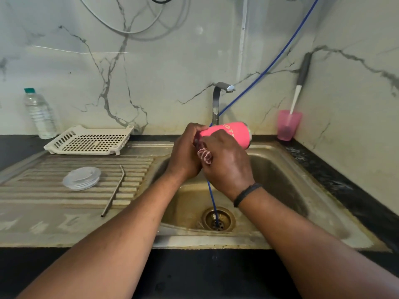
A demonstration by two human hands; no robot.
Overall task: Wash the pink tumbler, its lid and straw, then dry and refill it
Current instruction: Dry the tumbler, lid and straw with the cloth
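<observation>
left hand [185, 154] grips pink tumbler [228, 134] | right hand [226, 162] pinches cloth [204, 155] | over sink [302, 169]

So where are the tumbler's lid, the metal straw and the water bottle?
clear lid [82, 178], head view, middle of its top.
metal straw [113, 190], head view, mid-shaft.
water bottle [40, 114], head view, body.

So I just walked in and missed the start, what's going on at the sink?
A person holds a pink tumbler on its side over the steel sink. The left hand grips its near end, and the right hand holds a red-and-white patterned cloth against it. The clear round lid and bent metal straw lie on the draining board.
</observation>
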